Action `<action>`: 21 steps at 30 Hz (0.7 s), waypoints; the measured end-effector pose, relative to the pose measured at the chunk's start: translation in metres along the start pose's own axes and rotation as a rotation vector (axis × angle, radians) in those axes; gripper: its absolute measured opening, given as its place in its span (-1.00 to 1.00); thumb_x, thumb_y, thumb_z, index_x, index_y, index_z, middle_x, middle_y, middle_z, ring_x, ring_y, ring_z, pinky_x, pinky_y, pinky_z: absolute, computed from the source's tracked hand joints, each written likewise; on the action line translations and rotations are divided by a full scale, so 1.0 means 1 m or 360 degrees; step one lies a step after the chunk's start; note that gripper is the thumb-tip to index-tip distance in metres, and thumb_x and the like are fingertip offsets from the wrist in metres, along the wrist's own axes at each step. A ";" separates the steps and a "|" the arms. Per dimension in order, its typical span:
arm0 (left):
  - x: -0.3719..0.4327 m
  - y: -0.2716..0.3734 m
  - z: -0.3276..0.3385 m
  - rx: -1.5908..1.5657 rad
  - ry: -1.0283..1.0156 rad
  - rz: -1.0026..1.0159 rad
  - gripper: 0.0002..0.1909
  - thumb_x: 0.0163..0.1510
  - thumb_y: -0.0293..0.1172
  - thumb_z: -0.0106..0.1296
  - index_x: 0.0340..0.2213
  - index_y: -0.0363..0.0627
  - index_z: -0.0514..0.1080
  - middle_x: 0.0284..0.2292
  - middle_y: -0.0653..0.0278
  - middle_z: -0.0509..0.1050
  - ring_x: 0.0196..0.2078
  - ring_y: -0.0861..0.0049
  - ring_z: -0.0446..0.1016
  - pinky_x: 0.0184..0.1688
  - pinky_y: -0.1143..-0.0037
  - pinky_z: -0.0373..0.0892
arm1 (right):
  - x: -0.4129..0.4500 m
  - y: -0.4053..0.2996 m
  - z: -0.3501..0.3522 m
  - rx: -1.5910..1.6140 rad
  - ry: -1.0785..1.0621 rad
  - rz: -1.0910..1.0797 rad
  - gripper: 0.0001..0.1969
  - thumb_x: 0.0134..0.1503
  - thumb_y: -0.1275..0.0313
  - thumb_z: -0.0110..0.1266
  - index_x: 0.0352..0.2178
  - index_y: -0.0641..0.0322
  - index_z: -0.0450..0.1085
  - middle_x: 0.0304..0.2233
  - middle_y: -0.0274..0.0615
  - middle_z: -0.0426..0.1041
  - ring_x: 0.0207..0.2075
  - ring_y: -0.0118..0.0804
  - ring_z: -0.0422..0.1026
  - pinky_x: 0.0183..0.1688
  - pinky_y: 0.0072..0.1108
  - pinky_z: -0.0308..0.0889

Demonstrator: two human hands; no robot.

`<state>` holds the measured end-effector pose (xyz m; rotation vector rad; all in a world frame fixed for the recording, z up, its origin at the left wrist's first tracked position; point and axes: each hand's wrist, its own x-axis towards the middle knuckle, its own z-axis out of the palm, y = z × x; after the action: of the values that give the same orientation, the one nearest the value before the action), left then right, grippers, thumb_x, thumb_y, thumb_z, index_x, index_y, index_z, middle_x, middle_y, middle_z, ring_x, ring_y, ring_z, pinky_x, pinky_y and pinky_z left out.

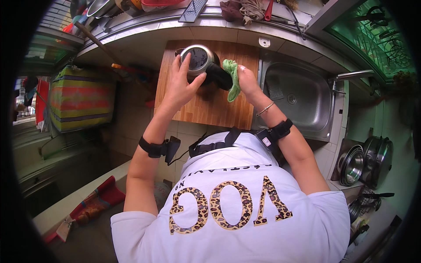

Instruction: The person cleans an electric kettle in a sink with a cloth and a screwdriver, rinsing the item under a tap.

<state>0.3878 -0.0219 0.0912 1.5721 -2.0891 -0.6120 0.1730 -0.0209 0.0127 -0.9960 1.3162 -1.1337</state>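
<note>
An electric kettle with a dark lid, a steel rim and a black handle (221, 77) stands over a wood-patterned board (217, 111). My left hand (185, 77) rests with spread fingers on the near left side of the kettle's rim, its fingertips at the lid. In my right hand (248, 80) is a green cloth (233, 80), pinched beside the outer end of the handle. Whether the cloth touches the handle is hard to tell. The kettle's lower body is mostly hidden by its top and my left hand.
Right of the board is a steel sink (296, 98) with a tap (353, 75) at its far right. Rags (251, 10) and a red-handled tool (269, 11) lie on the ledge behind. A striped bag (82, 98) stands left; steel bowls (352, 166) lean at the right.
</note>
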 end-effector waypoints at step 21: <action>-0.013 0.027 0.042 -0.1012 -0.0066 -0.0624 -0.02 0.13 -0.06 -0.06 0.19 0.00 -0.57 0.08 -0.09 0.11 -0.08 0.26 0.38 -0.33 0.36 0.52 | -0.001 0.053 0.042 -0.0425 0.0554 -0.1050 -0.59 -0.07 0.48 0.16 -0.17 0.16 0.19 -0.24 -0.04 0.22 -0.18 0.00 0.27 -0.13 -0.36 0.22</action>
<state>0.3451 0.0003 0.0721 1.5723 -1.3914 -1.2997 0.2180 -0.0131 -0.0373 -1.5509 1.4833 -1.7148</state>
